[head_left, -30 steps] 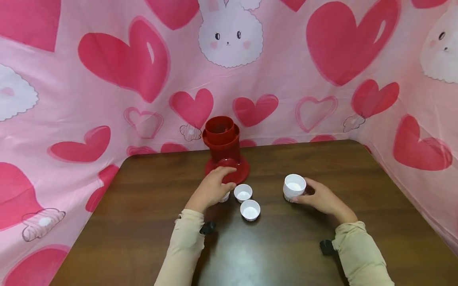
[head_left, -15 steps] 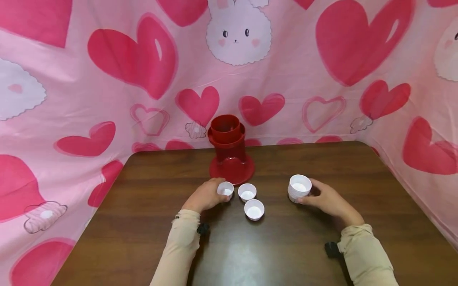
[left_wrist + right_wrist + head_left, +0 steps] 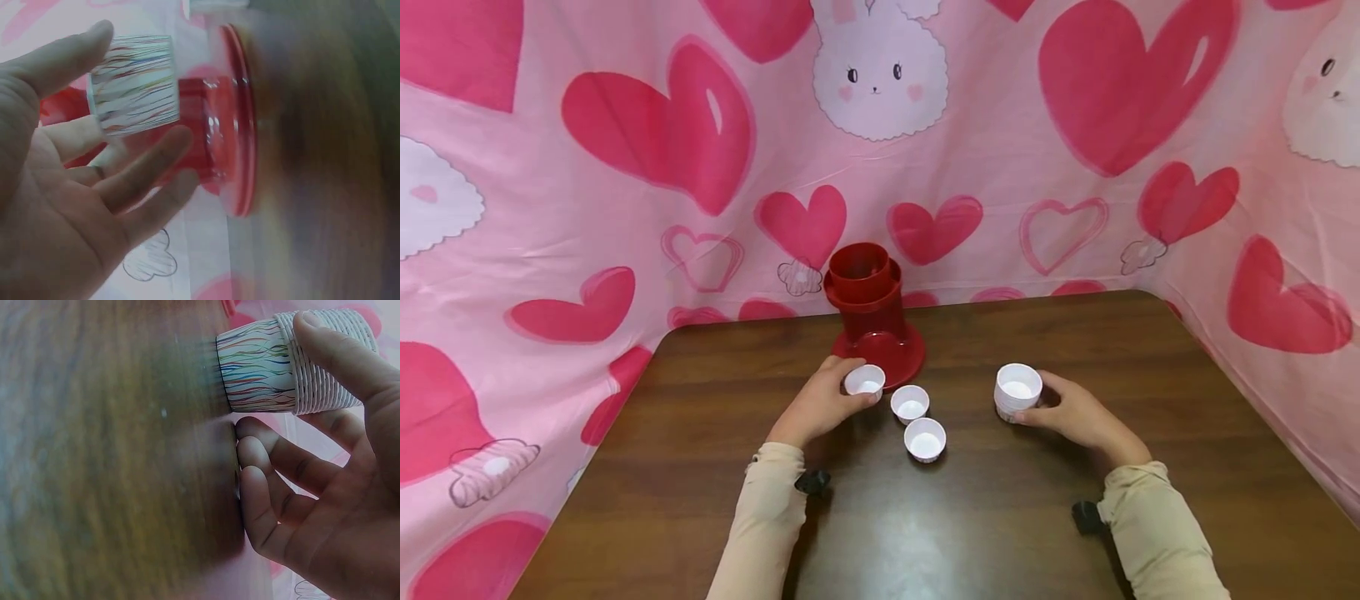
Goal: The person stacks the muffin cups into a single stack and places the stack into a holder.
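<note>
Between thumb and fingers my left hand [image 3: 822, 402] pinches a small white paper baking cup [image 3: 865, 381], and the left wrist view shows coloured wavy lines on this cup [image 3: 139, 84]. It is lifted in front of the red stand. My right hand [image 3: 1078, 417] holds a nested stack of the same cups [image 3: 1017, 392] upright on the table; in the right wrist view the stack [image 3: 256, 365] shows many white rims one over another. Two single cups stand between the hands, one cup [image 3: 910, 404] slightly behind the other cup [image 3: 925, 440], both mouth up.
At the back of the brown wooden table [image 3: 1000, 525] stands a red cylindrical holder [image 3: 874, 312] on a round base. A pink cloth with hearts and rabbits [image 3: 880, 167] hangs behind and at both sides of the table.
My left hand came down to the leftmost cup, took hold of it and raised it slightly from the table. The right hand stays at the stack.
</note>
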Demonstrator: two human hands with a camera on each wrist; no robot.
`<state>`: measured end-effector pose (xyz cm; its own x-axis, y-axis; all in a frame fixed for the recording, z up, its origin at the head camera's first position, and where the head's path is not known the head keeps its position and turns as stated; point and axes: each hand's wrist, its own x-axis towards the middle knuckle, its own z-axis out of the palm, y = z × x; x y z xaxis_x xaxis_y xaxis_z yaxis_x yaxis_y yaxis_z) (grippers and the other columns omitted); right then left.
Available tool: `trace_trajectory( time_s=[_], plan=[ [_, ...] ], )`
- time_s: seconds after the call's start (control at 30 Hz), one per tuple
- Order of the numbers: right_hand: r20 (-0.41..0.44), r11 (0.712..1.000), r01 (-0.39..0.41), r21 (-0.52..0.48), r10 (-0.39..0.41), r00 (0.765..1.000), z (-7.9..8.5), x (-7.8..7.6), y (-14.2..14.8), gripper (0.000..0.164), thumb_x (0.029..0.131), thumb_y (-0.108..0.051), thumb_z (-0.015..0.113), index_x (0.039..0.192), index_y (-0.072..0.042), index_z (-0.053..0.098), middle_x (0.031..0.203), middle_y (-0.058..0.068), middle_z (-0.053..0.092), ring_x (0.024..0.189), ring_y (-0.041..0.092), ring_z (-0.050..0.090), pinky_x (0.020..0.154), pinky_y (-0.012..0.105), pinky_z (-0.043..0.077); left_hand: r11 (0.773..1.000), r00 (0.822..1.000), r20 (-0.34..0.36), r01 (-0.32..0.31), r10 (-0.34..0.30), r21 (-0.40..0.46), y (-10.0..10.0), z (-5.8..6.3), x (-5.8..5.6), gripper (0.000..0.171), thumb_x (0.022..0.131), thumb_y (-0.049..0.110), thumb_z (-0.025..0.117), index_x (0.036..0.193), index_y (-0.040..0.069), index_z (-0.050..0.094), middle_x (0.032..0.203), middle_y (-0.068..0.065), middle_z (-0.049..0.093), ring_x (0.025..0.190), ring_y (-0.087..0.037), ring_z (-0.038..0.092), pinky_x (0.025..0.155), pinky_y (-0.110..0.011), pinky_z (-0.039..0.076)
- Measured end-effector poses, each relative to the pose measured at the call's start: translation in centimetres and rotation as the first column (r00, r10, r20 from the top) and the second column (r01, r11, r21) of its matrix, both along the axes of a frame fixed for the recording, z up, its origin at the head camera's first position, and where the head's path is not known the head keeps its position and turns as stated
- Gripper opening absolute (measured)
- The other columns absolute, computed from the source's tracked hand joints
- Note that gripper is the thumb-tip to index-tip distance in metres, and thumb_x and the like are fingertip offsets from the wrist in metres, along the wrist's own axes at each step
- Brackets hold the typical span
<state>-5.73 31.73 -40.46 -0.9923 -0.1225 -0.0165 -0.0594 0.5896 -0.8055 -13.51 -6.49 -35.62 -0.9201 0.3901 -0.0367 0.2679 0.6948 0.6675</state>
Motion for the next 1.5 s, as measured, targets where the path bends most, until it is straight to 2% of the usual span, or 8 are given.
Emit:
trace_trajectory(
  time_s=[0.2,0.37,0.57,0.8,0.97,1.17,1.33,1.5],
  plan=[
    [-0.013,1.0,0.002,0.0,-0.002,1.0,0.1,0.2,0.4,0.07,0.081,-0.033,0.086,0.135,0.0,0.057,0.116,0.014,0.065,0.106,0.033,0.057,0.093,0.053,0.044,0.996,1.0,-0.024,0.011,-0.009,0.089,1.0,0.8,0.6,0.061,0.083,0.029,0.084,0.138,0.018,0.061,0.119,-0.004,0.054,0.11,-0.023,0.054,0.096,-0.045,0.048],
    [-0.013,1.0,0.005,-0.025,-0.005,1.0,-0.1,0.2,0.5,0.068,0.081,-0.033,0.087,0.134,-0.001,0.058,0.114,0.012,0.066,0.105,0.031,0.058,0.093,0.049,0.045,0.988,0.999,-0.013,0.035,-0.034,0.15,2.1,1.2,1.4,0.054,0.082,0.026,0.085,0.131,0.019,0.064,0.121,0.0,0.056,0.11,-0.022,0.054,0.095,-0.045,0.05],
    [-0.033,1.0,0.004,-0.015,-0.004,0.999,-0.3,0.0,0.2,0.066,0.08,-0.032,0.087,0.131,-0.001,0.06,0.112,0.012,0.067,0.102,0.03,0.058,0.091,0.048,0.045,0.966,0.986,-0.026,0.164,-0.162,0.202,4.4,1.6,2.0,0.045,0.084,0.024,0.084,0.124,0.02,0.066,0.119,0.003,0.059,0.108,-0.019,0.055,0.093,-0.045,0.05],
    [-0.035,1.0,-0.002,-0.017,0.001,0.999,-0.5,-0.1,0.1,0.066,0.079,-0.033,0.087,0.132,-0.004,0.061,0.111,0.01,0.066,0.102,0.029,0.057,0.092,0.048,0.044,0.947,0.957,-0.059,0.29,-0.284,0.14,8.3,2.7,1.6,0.049,0.085,0.028,0.083,0.129,0.018,0.063,0.118,0.004,0.058,0.105,-0.016,0.054,0.09,-0.039,0.051],
    [-0.046,0.999,-0.004,-0.031,0.003,0.999,-0.4,0.0,0.4,0.062,0.079,-0.031,0.088,0.128,-0.004,0.062,0.106,0.009,0.066,0.097,0.028,0.057,0.086,0.044,0.045,0.95,0.957,-0.036,0.291,-0.288,0.112,11.6,3.3,1.2,0.058,0.085,0.034,0.082,0.136,0.02,0.057,0.126,0.004,0.056,0.11,-0.015,0.054,0.095,-0.036,0.049],
    [-0.034,0.999,-0.019,-0.029,0.018,0.999,-0.3,0.2,0.6,0.06,0.081,-0.032,0.087,0.128,-0.005,0.062,0.106,0.007,0.065,0.095,0.027,0.056,0.082,0.042,0.045,0.955,0.959,0.013,0.282,-0.284,0.097,14.9,2.4,1.0,0.061,0.086,0.037,0.081,0.139,0.022,0.053,0.13,0.004,0.058,0.113,-0.015,0.055,0.099,-0.036,0.048],
    [-0.032,0.999,-0.028,-0.033,0.027,0.999,-0.3,0.2,0.6,0.059,0.081,-0.032,0.086,0.128,-0.005,0.062,0.107,0.007,0.065,0.093,0.026,0.056,0.081,0.042,0.046,0.965,0.965,0.054,0.251,-0.256,0.073,16.0,1.6,1.0,0.062,0.086,0.04,0.08,0.14,0.026,0.053,0.128,0.004,0.061,0.11,-0.015,0.058,0.099,-0.039,0.049],
    [-0.024,0.999,-0.024,-0.031,0.023,0.999,-0.1,0.1,0.6,0.06,0.081,-0.033,0.086,0.129,-0.005,0.061,0.108,0.009,0.066,0.094,0.027,0.056,0.082,0.044,0.046,0.966,0.966,0.076,0.241,-0.248,0.089,16.3,1.5,1.0,0.061,0.086,0.04,0.08,0.14,0.027,0.054,0.129,0.004,0.061,0.112,-0.017,0.057,0.099,-0.042,0.048]
  ],
)
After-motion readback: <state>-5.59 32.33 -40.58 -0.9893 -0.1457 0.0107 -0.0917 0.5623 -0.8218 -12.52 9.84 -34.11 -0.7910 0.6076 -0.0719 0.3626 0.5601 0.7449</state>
